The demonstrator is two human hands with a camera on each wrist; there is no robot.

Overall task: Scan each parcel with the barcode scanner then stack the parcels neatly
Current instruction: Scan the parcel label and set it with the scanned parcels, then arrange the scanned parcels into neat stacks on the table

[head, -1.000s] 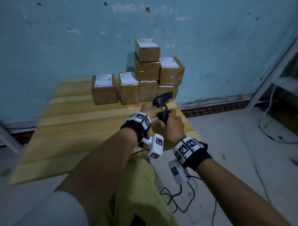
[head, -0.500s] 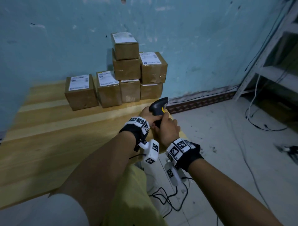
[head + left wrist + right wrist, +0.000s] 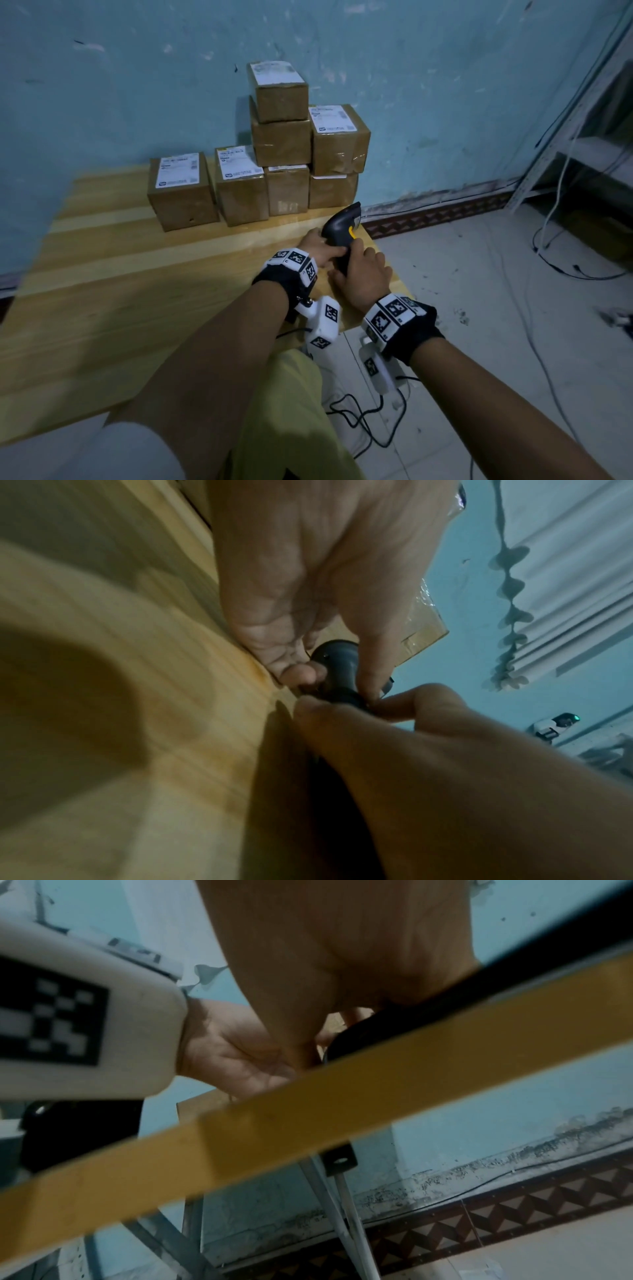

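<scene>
Both hands are on the barcode scanner (image 3: 344,224), which stands at the right edge of the wooden table (image 3: 137,308), near its far right corner and a little in front of the stacked parcels (image 3: 281,144). The left hand (image 3: 317,246) has its fingers curled onto the upper part of the dark handle, thumb and fingertips pinching it in the left wrist view, while the right hand (image 3: 364,274) wraps the lower handle from the right, fingers closed around it (whether a finger sits on the yellow trigger cannot be told from here). The step in hand looks like setting the scanner down or adjusting it at the table edge. To do it well, I judge the person should keep the base fully on the wood, not overhanging the edge, let one hand steady the head while the other settles the handle, and let go only once it stands without rocking; the nose should point away from the drop to the floor. Counting: one scanner, two hands, one table, and seven parcels. They are brown boxes set against the blue wall (image 3: 102,85), four along the bottom row, two on the second level, one on top; four show white labels fully on their upper faces.
</scene>
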